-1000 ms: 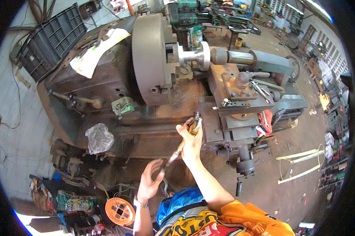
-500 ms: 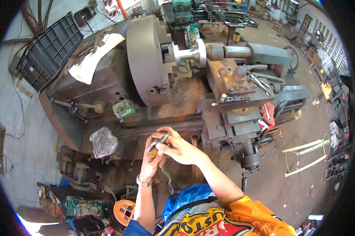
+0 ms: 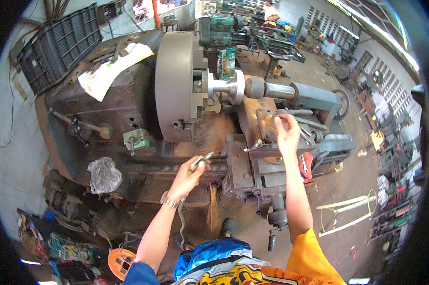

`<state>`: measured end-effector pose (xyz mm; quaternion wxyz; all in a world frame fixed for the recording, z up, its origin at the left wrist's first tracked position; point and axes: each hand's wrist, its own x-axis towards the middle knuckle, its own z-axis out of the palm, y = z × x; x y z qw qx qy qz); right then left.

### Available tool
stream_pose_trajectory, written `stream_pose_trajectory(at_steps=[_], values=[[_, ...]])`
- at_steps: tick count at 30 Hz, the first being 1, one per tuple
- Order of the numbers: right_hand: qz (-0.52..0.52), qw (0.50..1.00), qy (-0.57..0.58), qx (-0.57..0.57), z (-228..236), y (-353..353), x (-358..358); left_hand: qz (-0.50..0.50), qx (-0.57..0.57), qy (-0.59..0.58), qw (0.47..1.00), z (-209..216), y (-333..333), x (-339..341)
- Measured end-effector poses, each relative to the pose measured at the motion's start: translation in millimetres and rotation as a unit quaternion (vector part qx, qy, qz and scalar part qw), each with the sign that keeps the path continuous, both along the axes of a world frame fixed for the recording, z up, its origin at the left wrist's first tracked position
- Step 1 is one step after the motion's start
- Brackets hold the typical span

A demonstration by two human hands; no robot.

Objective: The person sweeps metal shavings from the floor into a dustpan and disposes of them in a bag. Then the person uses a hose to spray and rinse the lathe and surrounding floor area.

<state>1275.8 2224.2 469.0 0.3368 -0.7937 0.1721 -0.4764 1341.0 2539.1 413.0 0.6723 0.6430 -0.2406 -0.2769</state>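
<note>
My left hand (image 3: 188,176) is closed around a small metal tool (image 3: 200,162), its tip poking out past the fingers. A thin grey hose (image 3: 181,223) hangs below this hand. My right hand (image 3: 287,135) is raised over the lathe's tool post (image 3: 266,124), fingers curled by the clamping lever (image 3: 297,112). Those fingers hide the lever's hub, and whatever they may hold cannot be made out. Behind, a shiny flanged metal workpiece (image 3: 222,86) sits between the large chuck (image 3: 175,88) and the tailstock (image 3: 314,97).
A clear plastic bag (image 3: 104,175) lies on the lathe's front ledge, left of my left hand. White paper (image 3: 114,69) covers part of the headstock. Below the bed stands a straw broom (image 3: 213,211). Wrenches (image 3: 305,137) and a red cloth (image 3: 305,167) rest right of the tool post.
My hands were together at the small tool. The right hand has left it and moved up and right to the tool post; the left keeps the tool. The whole view has shifted.
</note>
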Motion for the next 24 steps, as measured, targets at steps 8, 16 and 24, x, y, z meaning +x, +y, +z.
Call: stream_pose_trajectory(at_steps=[8,16,24], values=[[-0.089,0.978,-0.063,-0.176,-23,-17,34,-0.039,0.066,-0.124,0.989,-6,-99,61],[-0.089,0.981,-0.057,-0.161,-27,-21,35,-0.073,0.119,-0.135,0.981,-5,-145,78],[-0.088,0.981,-0.069,-0.159,-26,-21,35,-0.073,0.067,-0.09,0.991,-8,-176,91]])
